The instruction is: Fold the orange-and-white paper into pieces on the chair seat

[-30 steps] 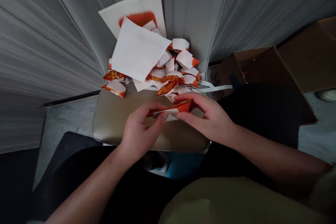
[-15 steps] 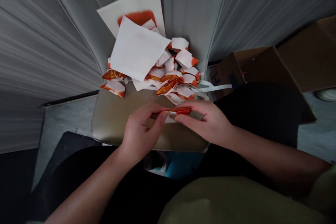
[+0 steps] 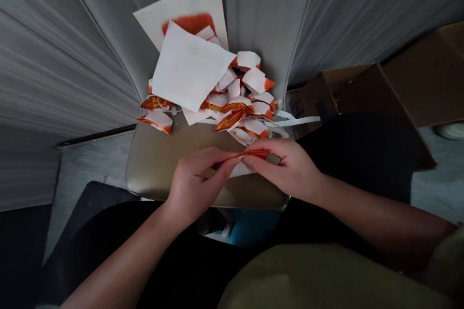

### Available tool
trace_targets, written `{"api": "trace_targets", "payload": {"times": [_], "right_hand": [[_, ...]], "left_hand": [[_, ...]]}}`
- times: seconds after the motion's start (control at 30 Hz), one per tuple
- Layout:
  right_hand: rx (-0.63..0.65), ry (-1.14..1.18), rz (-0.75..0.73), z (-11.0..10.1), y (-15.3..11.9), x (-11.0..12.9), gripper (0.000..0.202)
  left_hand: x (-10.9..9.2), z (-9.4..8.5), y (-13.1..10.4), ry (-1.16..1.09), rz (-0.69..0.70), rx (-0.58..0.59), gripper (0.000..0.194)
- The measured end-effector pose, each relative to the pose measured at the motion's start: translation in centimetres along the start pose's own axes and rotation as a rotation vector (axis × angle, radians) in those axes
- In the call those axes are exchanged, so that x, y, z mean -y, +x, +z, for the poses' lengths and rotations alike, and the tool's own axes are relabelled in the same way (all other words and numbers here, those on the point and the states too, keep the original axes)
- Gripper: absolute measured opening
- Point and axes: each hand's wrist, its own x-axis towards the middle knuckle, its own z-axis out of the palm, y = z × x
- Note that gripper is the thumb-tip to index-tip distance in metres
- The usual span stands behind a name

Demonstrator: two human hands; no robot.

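Both hands pinch one small folded paper piece [image 3: 255, 153], orange and gold on its upper edge with white paper below. My left hand [image 3: 199, 176] grips its left end between thumb and fingers, covering most of that end. From the other side my right hand [image 3: 286, 164] presses it with thumb below and fingers behind. The two thumb tips nearly touch. Just beyond the hands lies a heap of similar folded white and orange paper pieces [image 3: 250, 108]. A blank white sheet [image 3: 192, 65] rests partly over that heap.
The heap is on a padded chair seat [image 3: 155, 157]. A white sheet with an orange patch [image 3: 177, 4] leans on the chair back [image 3: 261, 9]. White paper strips [image 3: 300, 120] stick out rightward. Open cardboard boxes [image 3: 369, 91] stand on the floor at right. Grey curtains [image 3: 54, 58] hang alongside.
My left hand's fingertips have slid slightly right along the folded paper, closer to my right thumb. The white part below has shifted a little right. The heap has not moved.
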Motion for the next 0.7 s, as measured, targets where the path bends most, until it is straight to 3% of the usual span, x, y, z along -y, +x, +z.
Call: {"api": "trace_targets", "payload": {"times": [0.07, 0.13, 0.23, 0.37, 0.47, 0.6, 0.7], "right_hand": [[-0.065, 0.018, 0.026, 0.0, 0.0, -0.1, 0.012], [-0.150, 0.073, 0.054, -0.1, 0.0, -0.1, 0.011], [-0.220, 0.142, 0.078, -0.2, 0.1, -0.3, 0.010], [-0.195, 0.125, 0.060, 0.0, 0.0, -0.5, 0.011], [-0.158, 0.066, 0.046, 0.2, -0.3, -0.6, 0.013], [-0.177, 0.068, 0.042, 0.4, -0.4, -0.8, 0.013], [-0.180, 0.107, 0.050, 0.5, -0.4, -0.7, 0.013]], "left_hand": [[0.3, -0.1, 0.3, -0.114, -0.109, 0.010, 0.022], [0.9, -0.2, 0.7, -0.257, -0.197, 0.005, 0.045], [1.6, -0.2, 1.1, -0.413, -0.221, 0.086, 0.066], [1.3, 0.6, 0.9, -0.325, -0.239, 0.224, 0.050], [0.6, 1.4, 0.4, -0.198, -0.217, 0.146, 0.038], [0.7, 1.7, -0.1, -0.013, -0.058, 0.000, 0.023], [1.2, 1.2, -0.1, 0.049, 0.035, 0.020, 0.029]]}}
